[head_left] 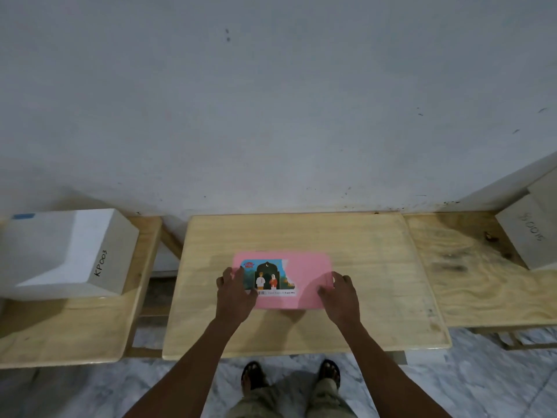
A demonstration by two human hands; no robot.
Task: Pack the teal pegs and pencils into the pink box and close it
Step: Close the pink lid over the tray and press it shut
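Note:
The pink box (304, 279) lies flat in the middle of the wooden table (376, 267), its lid down and a picture label on its left half. My left hand (235, 292) rests on the box's left side, fingers over the left edge and the label. My right hand (339, 294) rests on the right side, fingers curled at the right edge. No teal pegs or pencils show anywhere in the head view.
A white box marked KP003 (66, 251) stands on the left table. Another pale box (530, 233) sits at the far right on a third table. A grey wall runs right behind the tables. My feet stand on the marble floor below.

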